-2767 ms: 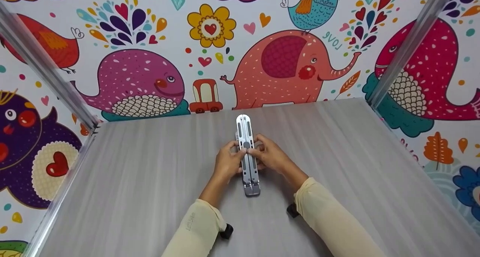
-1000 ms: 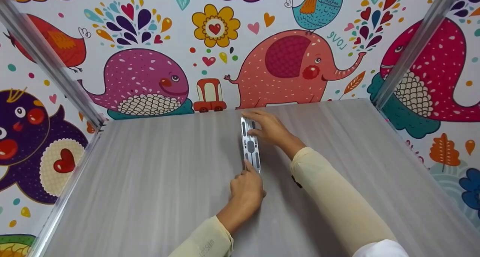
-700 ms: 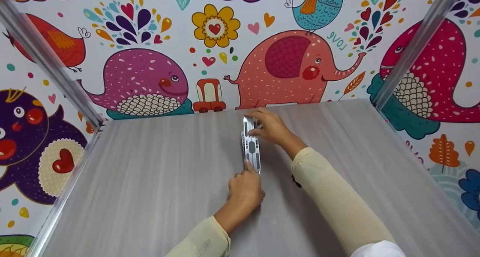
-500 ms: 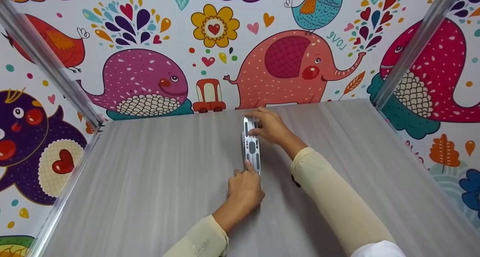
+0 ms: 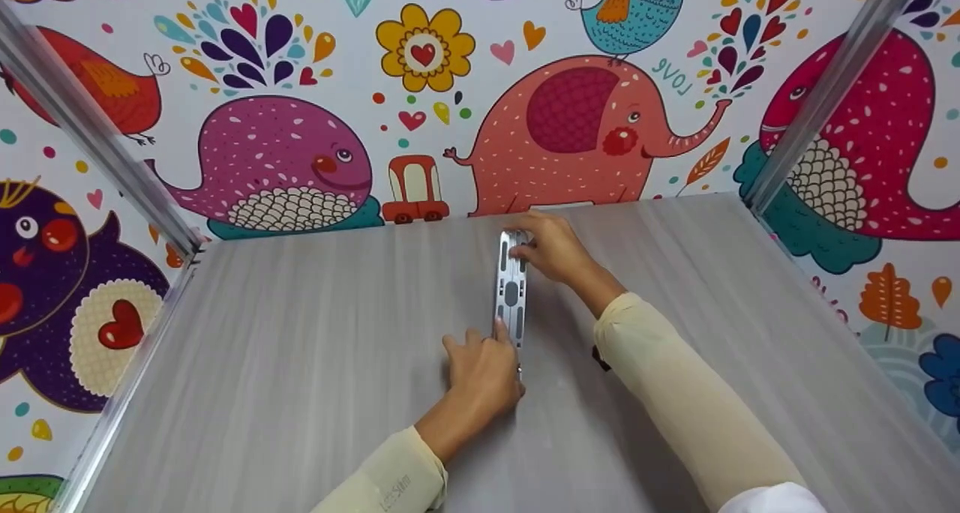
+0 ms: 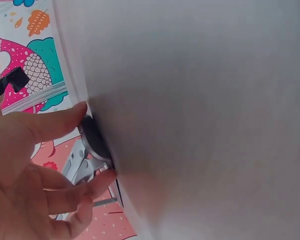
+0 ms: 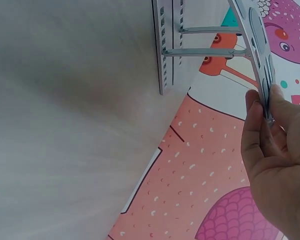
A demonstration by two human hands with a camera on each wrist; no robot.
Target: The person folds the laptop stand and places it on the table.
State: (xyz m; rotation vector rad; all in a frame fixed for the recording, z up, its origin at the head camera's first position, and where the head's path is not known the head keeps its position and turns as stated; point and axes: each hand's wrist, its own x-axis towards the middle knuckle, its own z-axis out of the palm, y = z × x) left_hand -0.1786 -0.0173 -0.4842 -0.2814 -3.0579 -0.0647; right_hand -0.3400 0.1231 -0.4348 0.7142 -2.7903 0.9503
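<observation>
A folding silver laptop stand [image 5: 511,294] with grey pads stands narrow at mid-table, its long side running away from me. The right wrist view shows its upper bars [image 7: 260,55] raised above the slotted base rails [image 7: 162,60], with struts [image 7: 205,52] between. At the far end my right hand [image 5: 559,249] pinches the raised bars between thumb and fingers. My left hand [image 5: 484,370] holds the near end, index finger laid along it and other fingers spread. In the left wrist view, thumb and a fingertip of this hand [image 6: 35,170] bracket the dark end piece [image 6: 95,137].
The grey wood-grain table [image 5: 300,348] reaches back to a wall [image 5: 337,40] printed with cartoon animals. Metal posts [image 5: 97,130] rise at the left and right back corners. A black wrist mount [image 5: 600,357] shows under the right sleeve.
Both hands earlier held the folded stand's middle; the right then went to its far end, the left to its near end. Lately the stand shifted slightly right and left fingers spread.
</observation>
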